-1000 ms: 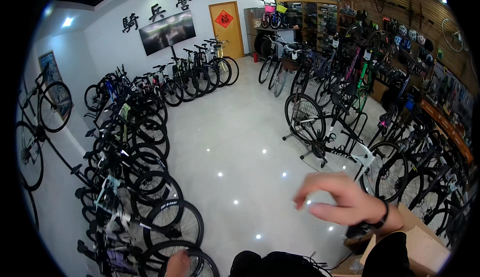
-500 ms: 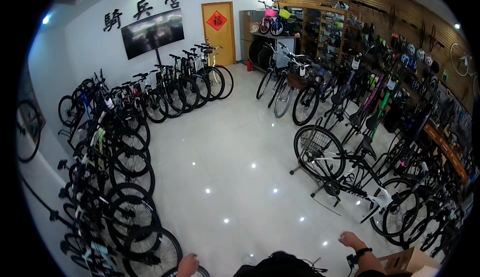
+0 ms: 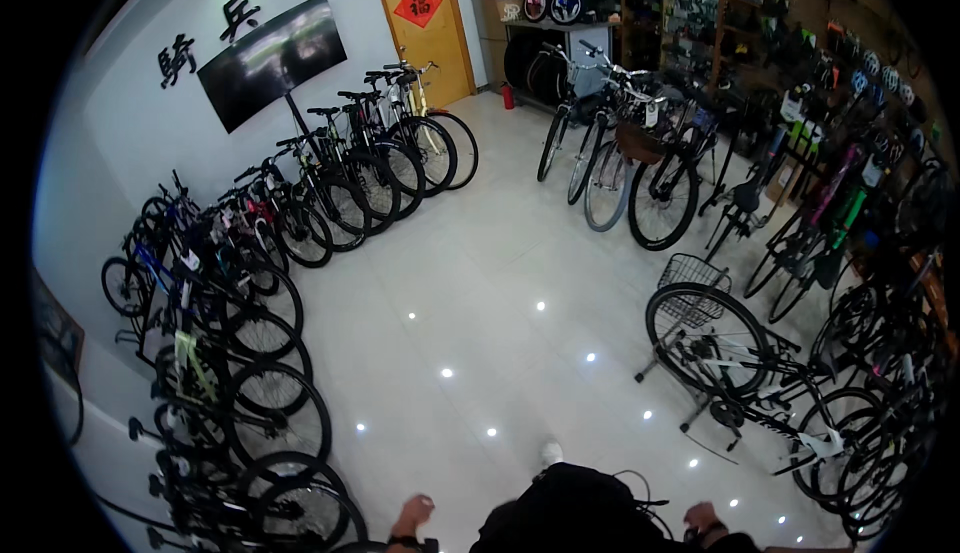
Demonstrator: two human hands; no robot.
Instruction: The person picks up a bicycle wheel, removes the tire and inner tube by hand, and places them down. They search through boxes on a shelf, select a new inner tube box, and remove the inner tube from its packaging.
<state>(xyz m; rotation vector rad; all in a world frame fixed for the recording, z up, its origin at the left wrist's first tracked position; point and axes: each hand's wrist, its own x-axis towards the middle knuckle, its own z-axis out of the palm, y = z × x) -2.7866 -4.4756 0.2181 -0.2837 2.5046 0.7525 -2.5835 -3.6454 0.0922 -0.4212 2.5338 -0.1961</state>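
My left hand (image 3: 415,511) hangs at the lower edge, left of my dark clothing (image 3: 565,513), its fingers loosely curled with nothing seen in them. The closest thing to it is the front wheel (image 3: 318,513) of a parked bicycle on the left. On the other side, my right hand (image 3: 703,515) also hangs curled, with a dark band at the wrist and no object showing. Thin black cables (image 3: 645,501) show between my body and that hand. A white shoe (image 3: 552,451) pokes out ahead of me on the tiles.
Bicycles (image 3: 280,403) line the left wall. A white-and-black bicycle (image 3: 770,403) with a wire basket (image 3: 697,288) beside its wheel stands at right. More bicycles (image 3: 640,168) stand far right, near a red extinguisher (image 3: 508,98) and a wooden door (image 3: 427,33). Pale tiled floor (image 3: 480,283) lies between.
The view has shifted forward and tilted. My left hand has risen in the picture, and my right hand sits lower. A white shoe has come into view; the cardboard box at lower right has nearly gone.
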